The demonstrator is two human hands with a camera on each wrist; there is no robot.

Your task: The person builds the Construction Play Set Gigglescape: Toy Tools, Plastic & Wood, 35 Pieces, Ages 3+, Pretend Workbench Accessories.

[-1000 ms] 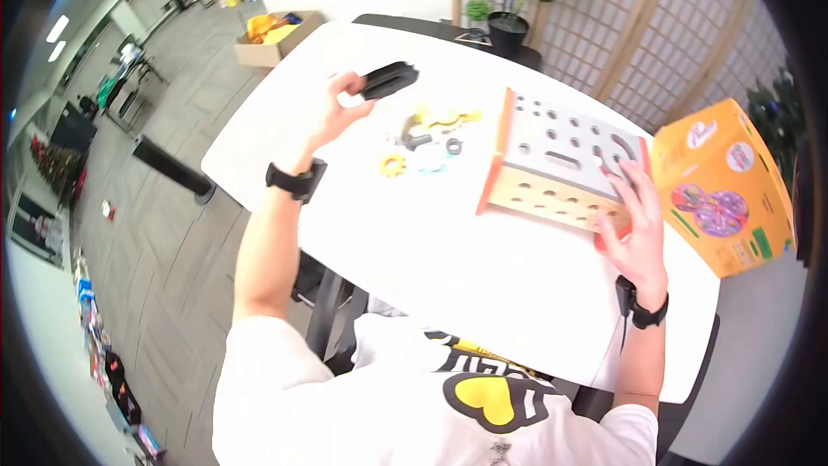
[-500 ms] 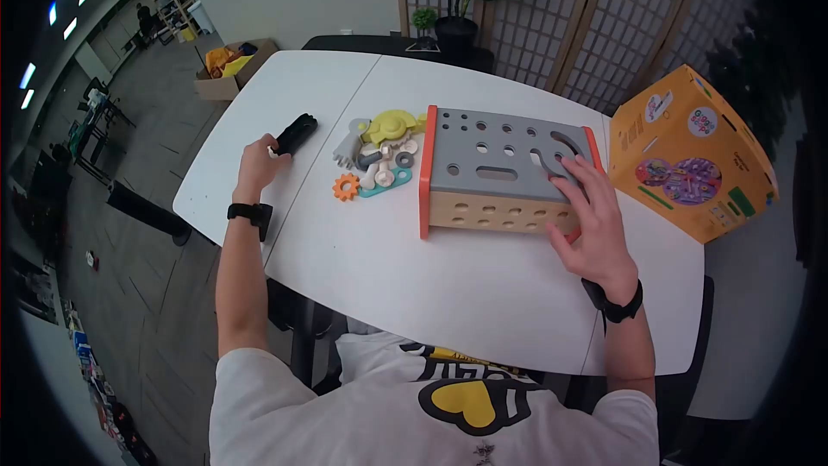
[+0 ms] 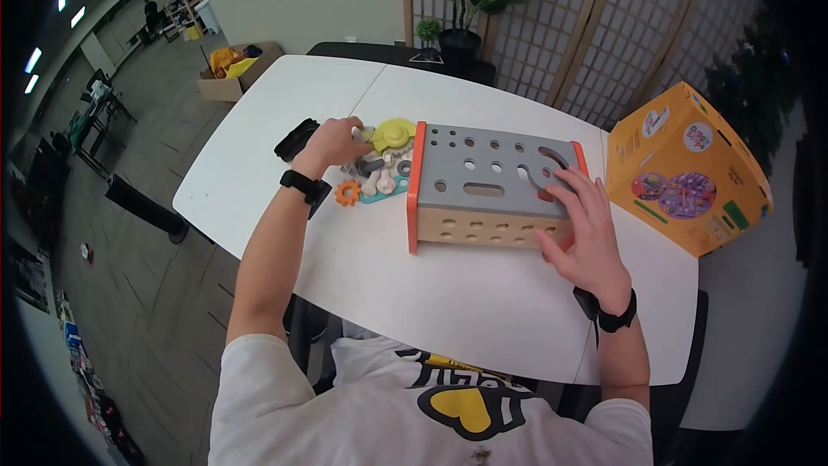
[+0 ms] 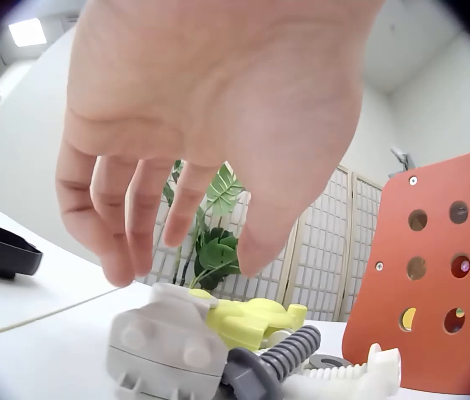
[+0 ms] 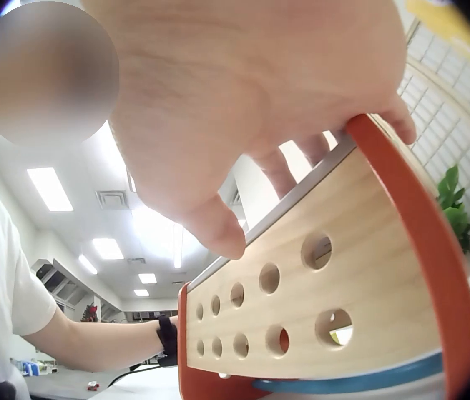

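Toy parts (image 3: 373,166) lie below left hand (image 3: 335,143), holed box (image 3: 482,176) under right hand (image 3: 591,237) (both hands unclenched)

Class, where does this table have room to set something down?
Bare: the table between its near edge and the holed box, and beyond the black object. Crowded: between box and object, with toy parts by the left hand.

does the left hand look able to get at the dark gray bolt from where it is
Probably yes: the left hand hovers nearby, apparently gripping nothing, and the dark gray bolt lies with its threaded shaft uncovered, though a light gray toy piece crowds its head.
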